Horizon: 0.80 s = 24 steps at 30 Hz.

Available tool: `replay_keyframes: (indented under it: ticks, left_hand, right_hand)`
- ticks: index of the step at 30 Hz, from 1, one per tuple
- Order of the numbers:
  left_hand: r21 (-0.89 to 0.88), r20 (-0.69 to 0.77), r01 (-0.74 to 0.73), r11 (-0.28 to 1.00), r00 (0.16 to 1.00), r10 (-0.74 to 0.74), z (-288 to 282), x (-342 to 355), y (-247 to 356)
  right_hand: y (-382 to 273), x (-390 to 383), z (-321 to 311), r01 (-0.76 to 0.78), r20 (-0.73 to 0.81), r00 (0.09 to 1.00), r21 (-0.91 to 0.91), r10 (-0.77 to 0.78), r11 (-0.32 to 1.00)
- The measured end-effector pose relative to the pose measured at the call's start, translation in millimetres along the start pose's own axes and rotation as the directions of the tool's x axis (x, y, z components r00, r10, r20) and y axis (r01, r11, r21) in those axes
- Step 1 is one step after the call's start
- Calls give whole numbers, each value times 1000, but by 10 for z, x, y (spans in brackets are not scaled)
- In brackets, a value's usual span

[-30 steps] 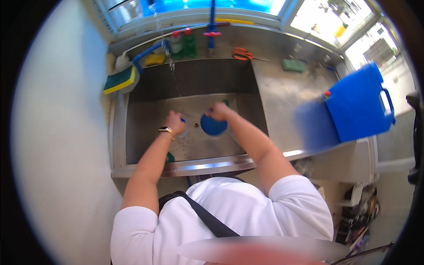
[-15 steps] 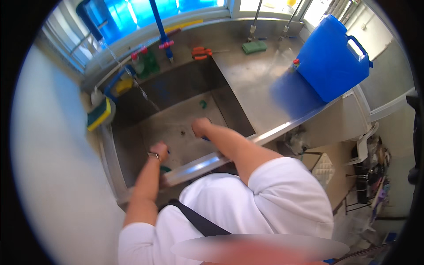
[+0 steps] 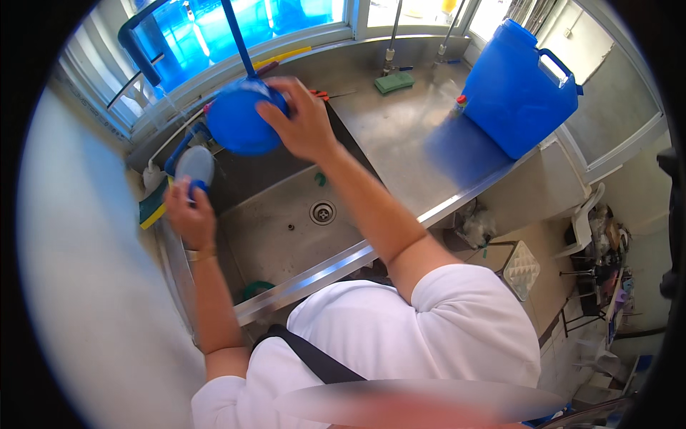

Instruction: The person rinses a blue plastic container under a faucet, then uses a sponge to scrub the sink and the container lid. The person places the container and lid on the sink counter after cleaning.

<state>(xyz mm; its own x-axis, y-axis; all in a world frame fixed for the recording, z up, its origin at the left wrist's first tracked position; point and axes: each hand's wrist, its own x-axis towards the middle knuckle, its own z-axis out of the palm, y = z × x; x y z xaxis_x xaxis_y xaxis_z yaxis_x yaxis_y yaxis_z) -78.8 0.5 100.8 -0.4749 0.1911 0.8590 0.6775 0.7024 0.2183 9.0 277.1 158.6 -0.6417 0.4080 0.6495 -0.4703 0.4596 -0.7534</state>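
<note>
My right hand point(image 3: 306, 121) is raised over the far side of the sink, its fingers and thumb closed on the rim of a round blue bowl-like piece point(image 3: 241, 123). At the sink's left side my left hand point(image 3: 190, 218) grips a pale oval thing point(image 3: 195, 166) with a blue part point(image 3: 197, 189) at the fingers; motion blurs it and I cannot make out its kind. A thin stream of water runs from the blue tap point(image 3: 139, 53) close behind it. Below both hands is the steel sink point(image 3: 275, 247) with its drain point(image 3: 323, 212).
Yellow-and-green sponge point(image 3: 153, 207) stands at the sink's left rim. A green pad point(image 3: 394, 82) and a big blue jerrycan point(image 3: 520, 89) rest on the steel counter. Small green pieces point(image 3: 319, 178) lie in the sink. Orange-handled tool point(image 3: 321, 94) sits behind my right hand.
Both hands have risen from low in the sink toward its far left. The blue round piece and the pale oval thing now show in them, and the drain has come into sight.
</note>
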Motion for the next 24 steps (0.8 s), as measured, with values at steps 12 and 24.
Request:
replay_keyframes:
  ticks: [12, 24]
  left_hand:
    - [-23, 684, -1, 1000, 730, 17, 257, -86, -129]
    - [72, 942, -44, 996, 332, -54, 444, -1375, 114]
  right_hand:
    - [492, -133, 40, -46, 276, 952, -300, 133, 953]
    - [889, -1543, -114, -144, 445, 421, -828, 790, 543]
